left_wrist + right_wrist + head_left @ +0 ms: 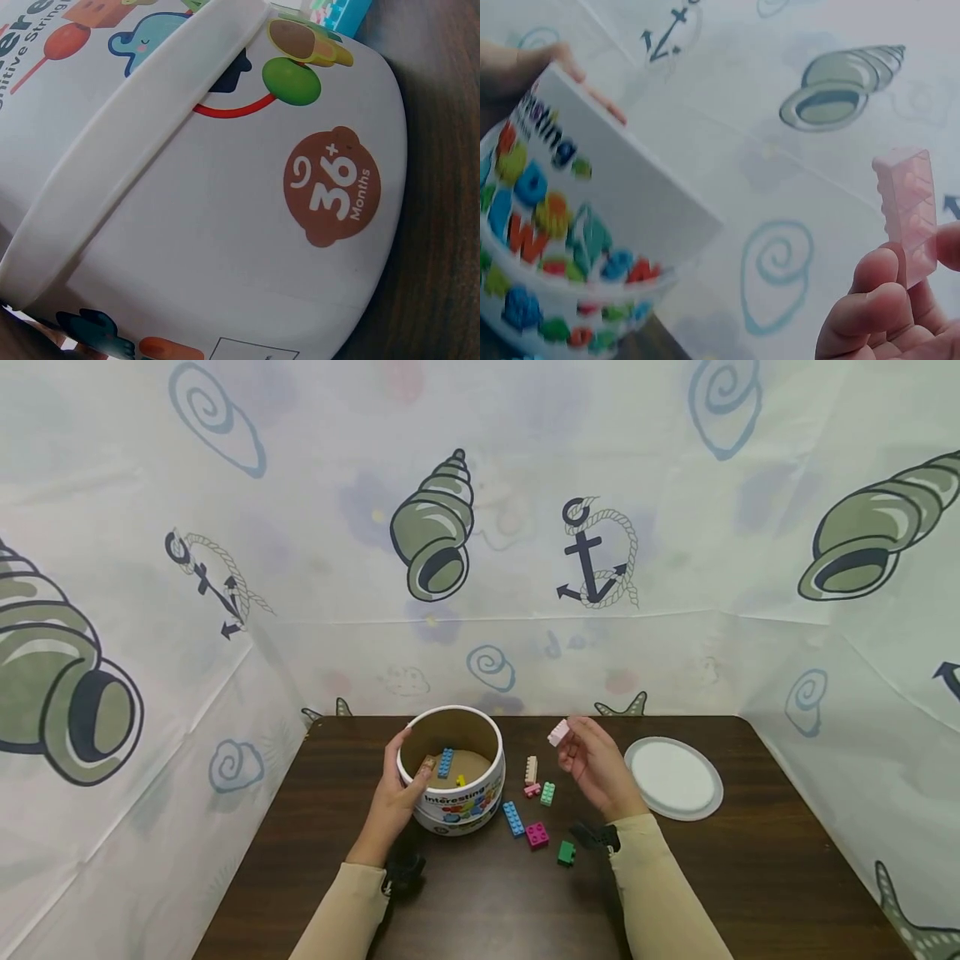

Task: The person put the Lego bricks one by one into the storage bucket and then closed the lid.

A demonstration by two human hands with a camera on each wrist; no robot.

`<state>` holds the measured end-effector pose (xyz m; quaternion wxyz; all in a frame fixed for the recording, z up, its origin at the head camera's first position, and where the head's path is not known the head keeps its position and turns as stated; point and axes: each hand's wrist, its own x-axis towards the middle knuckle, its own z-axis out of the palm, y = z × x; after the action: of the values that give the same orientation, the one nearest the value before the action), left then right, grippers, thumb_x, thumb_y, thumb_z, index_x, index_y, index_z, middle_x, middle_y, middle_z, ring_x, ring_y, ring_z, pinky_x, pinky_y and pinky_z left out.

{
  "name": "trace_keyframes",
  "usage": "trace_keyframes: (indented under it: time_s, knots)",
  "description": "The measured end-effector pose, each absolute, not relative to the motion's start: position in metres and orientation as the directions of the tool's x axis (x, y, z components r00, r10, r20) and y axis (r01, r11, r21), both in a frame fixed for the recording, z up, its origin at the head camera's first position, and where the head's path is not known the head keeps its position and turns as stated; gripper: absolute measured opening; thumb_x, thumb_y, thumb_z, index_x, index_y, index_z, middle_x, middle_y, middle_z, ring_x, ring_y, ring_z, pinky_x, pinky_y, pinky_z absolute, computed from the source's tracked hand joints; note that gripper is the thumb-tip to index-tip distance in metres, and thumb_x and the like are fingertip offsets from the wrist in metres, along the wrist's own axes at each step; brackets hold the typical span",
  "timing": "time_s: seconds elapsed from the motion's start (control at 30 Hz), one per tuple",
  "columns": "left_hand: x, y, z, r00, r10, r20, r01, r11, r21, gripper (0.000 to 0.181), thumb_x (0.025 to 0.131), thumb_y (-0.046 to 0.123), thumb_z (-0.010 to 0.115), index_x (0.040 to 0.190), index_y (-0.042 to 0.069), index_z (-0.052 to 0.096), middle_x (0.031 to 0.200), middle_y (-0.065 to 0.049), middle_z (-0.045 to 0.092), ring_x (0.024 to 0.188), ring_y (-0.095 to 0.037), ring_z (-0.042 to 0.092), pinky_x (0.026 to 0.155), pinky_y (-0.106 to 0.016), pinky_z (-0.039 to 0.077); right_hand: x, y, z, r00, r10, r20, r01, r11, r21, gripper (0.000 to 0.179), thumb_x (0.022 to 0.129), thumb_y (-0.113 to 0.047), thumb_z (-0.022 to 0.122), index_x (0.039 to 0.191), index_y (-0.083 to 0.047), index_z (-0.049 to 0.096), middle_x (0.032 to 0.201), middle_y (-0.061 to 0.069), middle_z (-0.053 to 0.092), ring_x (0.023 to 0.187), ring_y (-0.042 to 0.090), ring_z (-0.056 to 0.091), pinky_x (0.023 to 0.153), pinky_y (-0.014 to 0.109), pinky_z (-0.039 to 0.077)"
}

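Observation:
A white bucket (491,789) with colourful printing is gripped at its left rim by my left hand (392,795), the thumb lying over the near edge. Inside it are a blue toy brick (446,763) and a small yellow piece (461,780). To the right of the bucket, my right hand (597,768) holds up a pale pink toy brick (558,732), clear of the table. In the right wrist view, thumb and fingers pinch this pink brick (909,217) at its lower end. The left wrist view shows mostly the bucket's printed wall (225,195).
Between the hands lie a beige brick (531,769), a small pink one (532,790), a mint one (548,793), a blue one (513,818), a magenta one (537,836) and a green one (566,853). A round white lid or plate (673,778) lies at right on the dark table (780,860).

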<state>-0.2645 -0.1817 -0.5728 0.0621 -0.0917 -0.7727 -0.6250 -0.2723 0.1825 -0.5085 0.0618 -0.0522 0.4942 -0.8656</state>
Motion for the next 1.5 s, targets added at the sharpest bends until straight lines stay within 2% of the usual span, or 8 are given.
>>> trace_keyframes:
  time_s: [0.13, 0.3, 0.7, 1.03, 1.33, 1.5]
  knots:
    - [-0.264, -0.183, -0.573, -0.977, 0.061, 0.206, 0.214, 0.204, 0.955, 0.082, 0.104, 0.027, 0.072, 0.17, 0.039, 0.024, 0.177, -0.011, 0.027, 0.155, -0.048, 0.039, 0.121, -0.069, 0.036, -0.279, 0.162, -0.498, -0.985, -0.174, 0.013, 0.081, -0.52, -0.85, 0.017, 0.117, -0.025, 0.048, 0.106, -0.019, 0.059, 0.089, -0.004, 0.068, 0.076, 0.01, 0.056, 0.065, 0.023, 0.045]
    - [-0.263, -0.185, -0.572, -0.978, 0.055, 0.202, 0.209, 0.201, 0.957, 0.083, 0.104, 0.029, 0.074, 0.17, 0.038, 0.024, 0.177, -0.01, 0.027, 0.155, -0.049, 0.038, 0.121, -0.069, 0.035, -0.287, 0.133, -0.489, -0.979, -0.205, -0.008, 0.117, -0.524, -0.844, 0.016, 0.117, -0.024, 0.048, 0.107, -0.018, 0.059, 0.089, -0.003, 0.067, 0.076, 0.011, 0.055, 0.066, 0.024, 0.045]
    - [-0.26, -0.183, -0.573, -0.979, 0.05, 0.196, 0.202, 0.238, 0.95, 0.082, 0.104, 0.031, 0.073, 0.169, 0.034, 0.024, 0.177, -0.019, 0.026, 0.153, -0.053, 0.039, 0.12, -0.073, 0.036, -0.301, 0.08, -0.475, -0.958, -0.288, 0.0, 0.153, -0.509, -0.847, 0.017, 0.116, -0.028, 0.052, 0.11, -0.014, 0.059, 0.092, 0.001, 0.065, 0.078, 0.012, 0.054, 0.067, 0.022, 0.046]
    - [-0.261, -0.184, -0.572, -0.975, 0.049, 0.217, 0.223, 0.249, 0.943, 0.08, 0.104, 0.028, 0.073, 0.169, 0.03, 0.026, 0.176, -0.016, 0.029, 0.152, -0.051, 0.039, 0.122, -0.071, 0.034, -0.316, 0.045, -0.474, -0.951, -0.305, 0.054, 0.127, -0.542, -0.83, 0.022, 0.117, -0.022, 0.048, 0.104, -0.012, 0.063, 0.085, 0.0, 0.065, 0.073, 0.011, 0.056, 0.065, 0.021, 0.047]
    - [-0.267, -0.183, -0.571, -0.971, 0.057, 0.233, 0.24, 0.231, 0.943, 0.079, 0.104, 0.028, 0.073, 0.168, 0.03, 0.027, 0.176, -0.015, 0.029, 0.151, -0.051, 0.039, 0.123, -0.071, 0.032, -0.318, 0.037, -0.478, -0.961, -0.274, 0.024, 0.086, -0.383, -0.92, 0.011, 0.116, -0.022, 0.053, 0.116, -0.012, 0.057, 0.087, 0.002, 0.065, 0.073, 0.012, 0.059, 0.064, 0.021, 0.051]
    - [-0.267, -0.181, -0.571, -0.965, 0.066, 0.254, 0.263, 0.216, 0.94, 0.081, 0.103, 0.025, 0.074, 0.169, 0.029, 0.027, 0.177, -0.013, 0.027, 0.151, -0.05, 0.038, 0.121, -0.072, 0.032, -0.316, 0.04, -0.476, -0.959, -0.285, 0.007, 0.109, -0.389, -0.915, 0.012, 0.117, -0.022, 0.05, 0.115, -0.011, 0.057, 0.088, 0.002, 0.063, 0.074, 0.012, 0.058, 0.065, 0.021, 0.051]
